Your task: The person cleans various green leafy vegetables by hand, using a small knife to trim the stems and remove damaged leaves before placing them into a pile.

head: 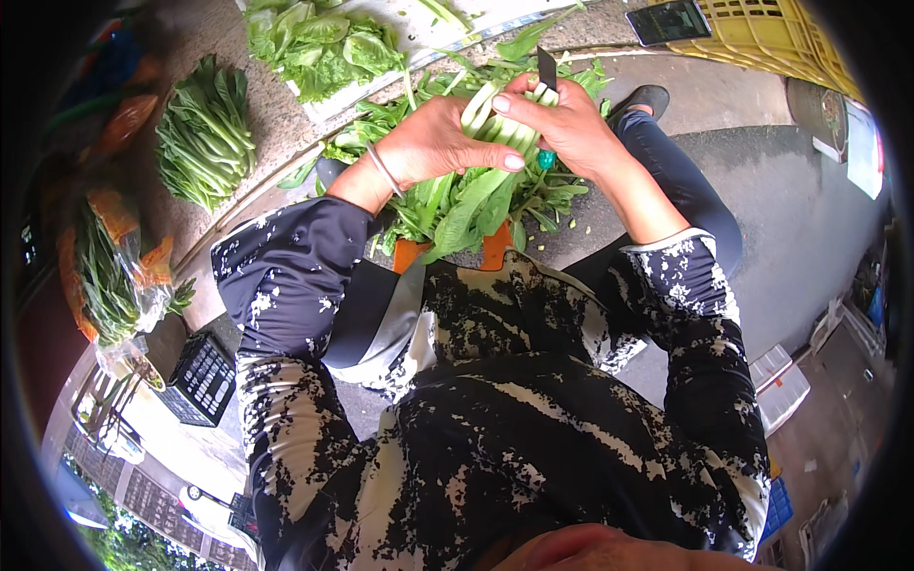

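Observation:
Both hands are around a bunch of pale green stems (pixel 505 132), whose long leaves (pixel 468 214) hang towards my body. On its left side my left hand (pixel 435 139), with a bangle at the wrist, grips the bunch, thumb lying across the stems. A small knife (pixel 547 69) is in my right hand (pixel 571 128); its dark blade juts up past the fingers, and a teal piece, probably the handle's end, shows below. My right thumb presses the cut stem tops. Beneath the hands lies a heap of loose leafy greens (pixel 400 207).
On the stone ledge lie a bundle of leafy greens (pixel 207 135) and lettuce (pixel 328 53) on a white surface. Bagged greens (pixel 107 271) are at left. A phone (pixel 669 23) rests by a yellow plastic crate (pixel 757 32). A black crate (pixel 196 378) stands lower left.

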The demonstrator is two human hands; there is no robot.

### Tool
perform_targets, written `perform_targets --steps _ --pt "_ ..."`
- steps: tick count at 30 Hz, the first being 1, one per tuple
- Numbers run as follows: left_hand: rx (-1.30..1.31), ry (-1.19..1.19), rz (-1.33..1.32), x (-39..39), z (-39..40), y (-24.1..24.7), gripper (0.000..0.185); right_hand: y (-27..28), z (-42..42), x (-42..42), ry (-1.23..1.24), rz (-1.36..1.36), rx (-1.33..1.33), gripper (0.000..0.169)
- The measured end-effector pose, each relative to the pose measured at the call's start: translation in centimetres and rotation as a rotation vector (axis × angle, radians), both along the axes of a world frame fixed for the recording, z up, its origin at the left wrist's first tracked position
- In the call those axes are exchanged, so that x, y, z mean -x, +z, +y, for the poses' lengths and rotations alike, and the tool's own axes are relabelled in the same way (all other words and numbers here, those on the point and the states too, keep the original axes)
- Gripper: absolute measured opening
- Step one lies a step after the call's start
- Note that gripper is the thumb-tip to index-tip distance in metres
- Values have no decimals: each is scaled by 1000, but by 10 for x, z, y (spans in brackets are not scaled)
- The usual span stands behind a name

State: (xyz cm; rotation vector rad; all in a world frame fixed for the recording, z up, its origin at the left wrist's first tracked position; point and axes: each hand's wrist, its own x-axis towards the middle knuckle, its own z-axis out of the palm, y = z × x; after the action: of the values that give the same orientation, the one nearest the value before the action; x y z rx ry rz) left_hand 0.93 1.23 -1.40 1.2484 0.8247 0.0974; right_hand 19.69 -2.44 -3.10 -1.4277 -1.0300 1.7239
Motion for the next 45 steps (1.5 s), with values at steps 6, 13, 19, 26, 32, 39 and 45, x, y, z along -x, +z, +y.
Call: perform_targets --steps 6,13,19,26,32,39,45 --pt "-120 9 -24 -11 -4 -9 78 -8 -2 6 -40 38 32 17" --pt "-58 73 13 -17 -4 -7 73 -5 0 23 -137 4 -13 16" --pt "149 247 -88 -23 -8 -10 45 -1 -1 21 -260 72 -98 27" --pt "203 327 -115 -24 -4 -5 46 -4 3 20 -339 -14 -124 26" --pt "182 369 -105 -20 -4 -10 36 5 8 14 -302 -10 -275 23" --pt "133 315 -31 -17 -5 -16 36 0 1 15 -246 -202 -249 31" --pt "-472 24 141 -15 -6 -28 62 2 5 12 -115 -364 -379 51"
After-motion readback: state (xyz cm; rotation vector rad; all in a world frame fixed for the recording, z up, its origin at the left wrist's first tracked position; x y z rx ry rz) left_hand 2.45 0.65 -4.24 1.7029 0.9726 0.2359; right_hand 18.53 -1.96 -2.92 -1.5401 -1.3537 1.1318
